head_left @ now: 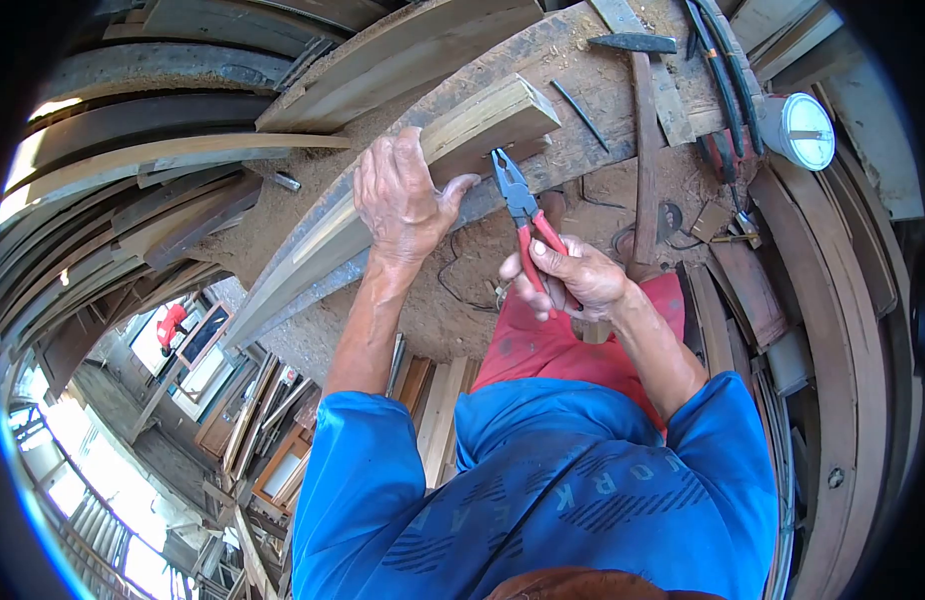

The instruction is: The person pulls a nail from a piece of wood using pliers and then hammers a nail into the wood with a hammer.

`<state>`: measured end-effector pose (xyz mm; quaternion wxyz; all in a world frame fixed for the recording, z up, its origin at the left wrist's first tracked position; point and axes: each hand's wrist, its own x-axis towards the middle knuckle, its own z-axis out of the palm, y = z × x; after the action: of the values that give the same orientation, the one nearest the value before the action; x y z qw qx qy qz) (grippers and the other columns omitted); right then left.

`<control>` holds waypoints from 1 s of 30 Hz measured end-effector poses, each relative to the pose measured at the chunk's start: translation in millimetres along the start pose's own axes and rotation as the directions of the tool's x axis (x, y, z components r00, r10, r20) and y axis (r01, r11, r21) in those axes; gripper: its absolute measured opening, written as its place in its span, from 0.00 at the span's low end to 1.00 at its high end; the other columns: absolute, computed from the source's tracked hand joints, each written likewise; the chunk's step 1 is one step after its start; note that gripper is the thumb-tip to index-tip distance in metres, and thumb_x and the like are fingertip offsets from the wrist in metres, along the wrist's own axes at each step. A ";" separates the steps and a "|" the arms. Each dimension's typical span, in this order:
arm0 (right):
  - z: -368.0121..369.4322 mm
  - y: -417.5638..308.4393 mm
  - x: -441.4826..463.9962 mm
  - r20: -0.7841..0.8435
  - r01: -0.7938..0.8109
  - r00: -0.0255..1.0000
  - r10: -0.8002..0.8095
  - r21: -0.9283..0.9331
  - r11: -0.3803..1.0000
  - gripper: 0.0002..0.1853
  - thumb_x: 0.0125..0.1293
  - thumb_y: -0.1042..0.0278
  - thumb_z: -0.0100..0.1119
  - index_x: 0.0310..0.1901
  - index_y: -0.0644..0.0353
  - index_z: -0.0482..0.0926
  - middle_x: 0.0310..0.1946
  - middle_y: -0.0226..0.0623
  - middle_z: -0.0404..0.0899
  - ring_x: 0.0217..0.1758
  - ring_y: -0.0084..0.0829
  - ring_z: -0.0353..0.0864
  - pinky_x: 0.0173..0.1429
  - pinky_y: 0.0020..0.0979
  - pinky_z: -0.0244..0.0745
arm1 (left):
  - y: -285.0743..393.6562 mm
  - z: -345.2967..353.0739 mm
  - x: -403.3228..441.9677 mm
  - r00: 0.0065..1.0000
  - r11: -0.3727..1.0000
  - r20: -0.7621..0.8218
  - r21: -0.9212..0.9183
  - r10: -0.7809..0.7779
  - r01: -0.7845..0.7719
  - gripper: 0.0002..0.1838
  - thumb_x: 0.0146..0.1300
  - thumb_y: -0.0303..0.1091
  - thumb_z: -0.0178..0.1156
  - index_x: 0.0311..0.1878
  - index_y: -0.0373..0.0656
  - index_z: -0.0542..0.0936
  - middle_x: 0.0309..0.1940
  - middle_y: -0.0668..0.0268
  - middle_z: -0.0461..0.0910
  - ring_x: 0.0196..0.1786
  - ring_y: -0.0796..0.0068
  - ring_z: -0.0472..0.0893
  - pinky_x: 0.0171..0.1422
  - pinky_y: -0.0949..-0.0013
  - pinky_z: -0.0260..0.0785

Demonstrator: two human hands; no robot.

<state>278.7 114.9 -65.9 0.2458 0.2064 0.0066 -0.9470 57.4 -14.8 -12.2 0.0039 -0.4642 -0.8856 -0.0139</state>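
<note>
My left hand [405,197] is wrapped over a long wooden beam [493,118], with its fingers on the top and the thumb along the near side. Red-handled pliers [523,205] are held in my right hand [573,277], fingers closed round the handles. The plier jaws point up at the near side of the beam, close to its squared end, and look slightly parted. Whether they grip anything there is too small to tell. Beneath the beam lies a worn wooden bench [608,90].
On the bench are a hammer [643,150], a thin dark rod [580,116] and dark cables [728,85]. A white tub [806,132] stands at its right end. Stacked planks [133,130] fill the left side. Far off at lower left is a person in red [170,325].
</note>
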 end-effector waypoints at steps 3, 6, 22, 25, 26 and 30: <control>-9.7 12.3 6.4 0.039 -0.031 0.999 0.029 0.039 0.999 0.24 0.83 0.43 0.57 0.53 0.61 0.79 0.29 0.24 0.71 0.26 0.18 0.68 0.30 0.26 0.69 | 0.8 -0.8 0.4 1.000 1.000 0.013 0.022 -0.004 0.003 0.52 0.37 0.54 0.88 0.64 0.38 0.75 0.44 0.55 0.78 0.47 0.51 0.80 0.51 0.51 0.72; 2.2 11.9 1.7 0.037 -0.038 0.999 0.035 0.078 0.996 0.23 0.84 0.44 0.56 0.49 0.60 0.78 0.28 0.23 0.69 0.26 0.17 0.64 0.31 0.25 0.66 | 1.8 -1.4 0.3 1.000 1.000 0.004 0.021 -0.001 0.001 0.52 0.36 0.54 0.88 0.64 0.38 0.75 0.44 0.55 0.78 0.46 0.51 0.80 0.51 0.51 0.72; -22.9 50.7 -64.8 -0.228 0.036 0.956 -0.183 -0.527 0.849 0.17 0.85 0.54 0.54 0.44 0.63 0.78 0.25 0.29 0.74 0.25 0.22 0.75 0.31 0.31 0.73 | -12.7 -3.7 21.2 0.988 0.998 0.150 -0.031 -0.044 0.049 0.54 0.36 0.54 0.89 0.65 0.38 0.74 0.51 0.53 0.80 0.54 0.48 0.81 0.59 0.50 0.76; -13.6 43.4 -62.6 -0.156 0.118 0.868 -0.471 -0.857 0.501 0.12 0.84 0.62 0.53 0.51 0.65 0.76 0.30 0.35 0.81 0.28 0.25 0.81 0.35 0.34 0.78 | -7.0 -6.0 20.7 0.978 0.996 0.190 -0.001 -0.091 0.093 0.54 0.36 0.54 0.90 0.66 0.39 0.74 0.52 0.53 0.80 0.56 0.48 0.81 0.60 0.50 0.76; -5.6 35.9 -61.9 -0.144 0.093 0.841 -0.522 -0.911 0.402 0.11 0.85 0.64 0.53 0.53 0.65 0.75 0.33 0.37 0.84 0.31 0.25 0.83 0.36 0.34 0.78 | -7.9 -6.1 22.1 0.982 0.996 0.174 -0.015 -0.080 0.084 0.54 0.36 0.53 0.90 0.65 0.39 0.74 0.51 0.53 0.80 0.55 0.48 0.81 0.60 0.49 0.75; 16.8 25.2 -52.7 -0.231 0.039 0.819 -0.526 -0.891 0.453 0.11 0.85 0.68 0.50 0.60 0.65 0.71 0.42 0.46 0.90 0.36 0.28 0.89 0.41 0.35 0.82 | -14.7 -3.5 30.6 0.977 0.995 0.200 -0.046 -0.076 0.087 0.54 0.35 0.53 0.90 0.64 0.40 0.74 0.49 0.54 0.79 0.55 0.48 0.80 0.59 0.48 0.75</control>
<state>325.9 115.2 -27.5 0.1370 0.2794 0.5692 -0.7610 27.9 1.9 -8.4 -0.0975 -0.4265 -0.8992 0.0083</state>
